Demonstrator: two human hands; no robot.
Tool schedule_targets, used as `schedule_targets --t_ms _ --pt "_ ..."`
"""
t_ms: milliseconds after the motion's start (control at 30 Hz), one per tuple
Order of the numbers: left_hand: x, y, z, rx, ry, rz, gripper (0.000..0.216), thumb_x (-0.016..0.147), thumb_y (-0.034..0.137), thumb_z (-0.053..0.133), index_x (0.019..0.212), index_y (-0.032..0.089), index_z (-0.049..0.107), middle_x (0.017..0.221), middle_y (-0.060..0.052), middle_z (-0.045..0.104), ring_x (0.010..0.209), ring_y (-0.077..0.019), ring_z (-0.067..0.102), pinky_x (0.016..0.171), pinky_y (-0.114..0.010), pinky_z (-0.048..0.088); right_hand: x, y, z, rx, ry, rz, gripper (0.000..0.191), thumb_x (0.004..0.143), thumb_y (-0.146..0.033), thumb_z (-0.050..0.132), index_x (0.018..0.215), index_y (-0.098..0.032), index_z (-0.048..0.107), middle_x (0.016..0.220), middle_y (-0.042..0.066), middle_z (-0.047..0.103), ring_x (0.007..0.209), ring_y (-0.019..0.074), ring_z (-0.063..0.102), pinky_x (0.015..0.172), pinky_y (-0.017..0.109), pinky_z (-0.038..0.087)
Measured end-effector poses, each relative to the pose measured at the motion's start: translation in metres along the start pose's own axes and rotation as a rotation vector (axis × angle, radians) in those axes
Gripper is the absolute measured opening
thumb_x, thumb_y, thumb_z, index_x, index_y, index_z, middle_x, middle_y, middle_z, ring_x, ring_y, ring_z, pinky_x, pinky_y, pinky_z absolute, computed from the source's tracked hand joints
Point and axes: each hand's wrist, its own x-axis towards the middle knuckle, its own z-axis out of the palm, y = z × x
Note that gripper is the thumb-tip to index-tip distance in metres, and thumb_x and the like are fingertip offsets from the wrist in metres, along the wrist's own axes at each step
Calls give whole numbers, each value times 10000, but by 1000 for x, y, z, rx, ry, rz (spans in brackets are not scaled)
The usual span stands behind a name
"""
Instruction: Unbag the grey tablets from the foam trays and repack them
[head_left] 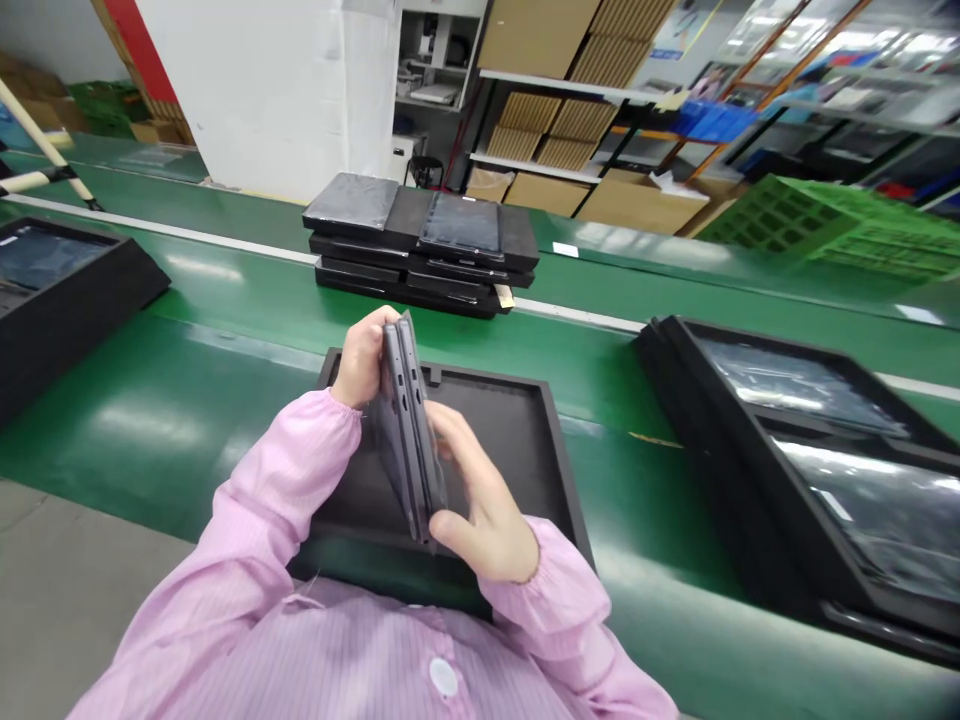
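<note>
Both my hands hold a thin dark grey laptop on edge, slightly opened, above an empty black foam tray. My left hand grips the far top corner with fingers wrapped round it. My right hand clasps the near end, thumb against the side. Small ports show along the laptop's upward edge. Pink sleeves cover both my arms.
The tray lies on a green conveyor belt. A stack of black trays holding a dark device stands farther back. More black trays with bagged devices sit at the right and at the left. Green crates and cardboard shelves stand beyond.
</note>
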Motion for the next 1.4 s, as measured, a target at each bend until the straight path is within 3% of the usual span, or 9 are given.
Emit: schedule_targets --t_ms 67,167,333,567,833,1067,1400 --pt "-1 1 3 9 -37 8 591 839 741 403 653 188 500 519 15 463 443 -110 361 454 -257 274 3 -7 0 31 109 33 610 877 -559 559 1380 -242 424 1318 122 460 1179 265 517 903 369 522" --pt "-3 4 6 -12 -117 31 580 852 726 397 667 188 507 525 13 456 452 -114 367 458 -261 274 9 -13 2 86 196 61 447 870 -393 623 1276 -249 507 1184 90 524 1032 215 574 821 330 541" --pt "-6 7 8 -28 -163 36 591 844 737 385 657 189 505 514 8 434 459 -126 380 449 -265 275 10 -17 1 107 183 85 421 836 -276 651 1240 -254 533 1136 78 550 1007 205 584 836 336 545" --pt "-5 8 10 -74 -174 39 579 864 711 387 653 186 508 504 7 437 466 -127 402 460 -262 295 11 -13 1 159 182 96 358 872 -240 594 1227 -280 557 1131 59 564 987 191 600 831 330 559" --pt "10 -2 12 -90 -114 -106 615 785 791 426 624 199 456 520 23 402 454 -112 340 460 -268 284 22 -1 8 181 339 106 267 901 -244 547 1162 -250 602 1147 54 595 996 186 613 821 317 566" --pt "13 -12 12 -76 -144 -74 601 827 753 411 590 201 404 506 33 353 436 -106 308 449 -285 224 23 -2 8 117 409 145 237 885 -226 522 1108 -221 603 1110 57 642 967 189 636 820 332 568" --pt "11 -6 17 -35 -135 -91 618 801 784 400 606 200 452 516 23 398 450 -114 323 466 -286 252 22 -5 8 135 418 151 229 876 -207 499 1079 -227 602 1079 45 654 960 190 634 808 332 564"
